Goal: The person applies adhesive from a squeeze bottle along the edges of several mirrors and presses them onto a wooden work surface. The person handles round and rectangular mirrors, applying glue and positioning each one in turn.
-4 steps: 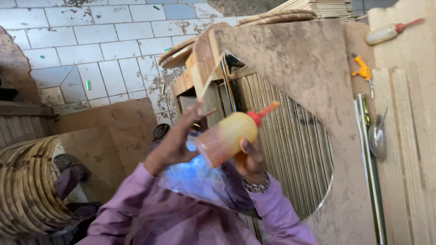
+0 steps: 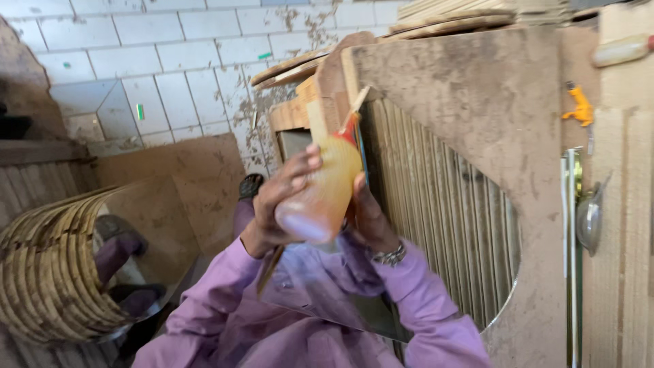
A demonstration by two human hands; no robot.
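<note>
Glue bottle raised, nozzle at wooden frame edge.
Left hand, right hand: both grips closed round it; next likely needs steady squeeze.

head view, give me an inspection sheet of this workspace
surface: dusty brown wooden panel with a curved cut-out, ribbed slats behind it
job's things: yellowish plastic squeeze bottle with a red tip, tip up against the panel's edge
clutter: stack of curved wooden strips; orange object on a light board
grippers: left hand and right hand both grip the bottle; purple sleeves
cables: nothing seen
surroundings: white tiled wall, stained
</note>
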